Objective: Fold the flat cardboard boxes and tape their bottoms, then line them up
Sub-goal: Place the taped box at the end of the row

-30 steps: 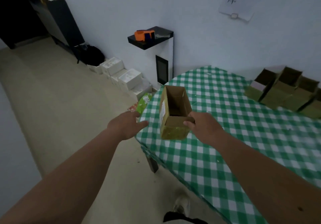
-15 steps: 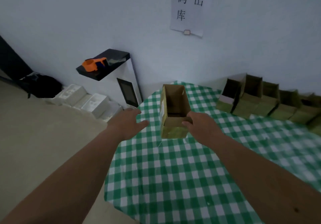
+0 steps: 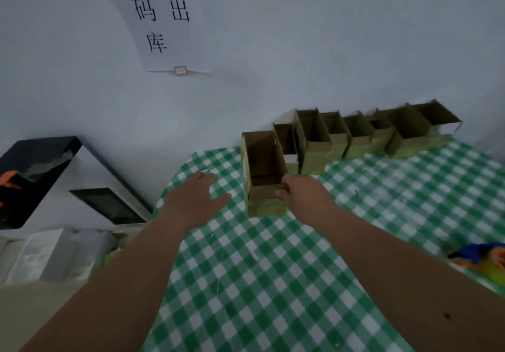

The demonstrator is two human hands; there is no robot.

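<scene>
Right hand [image 3: 306, 196] fingers pinch the box [image 3: 263, 174] rim mid-frame; left hand [image 3: 195, 200] fingers spread, empty; box row [image 3: 369, 135] upper right.

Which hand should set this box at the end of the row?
Right. The right hand already grips the box by its near rim, on the side nearest the row along the wall. The left hand is open over the table, holding nothing.

Held box [image 3: 263, 171] sits just left of R hand [image 3: 306, 197], above table [image 3: 273, 283]. L hand [image 3: 195, 201] lies further left. Box row [image 3: 366, 135] stands beyond R hand, against wall [image 3: 300, 37].
</scene>
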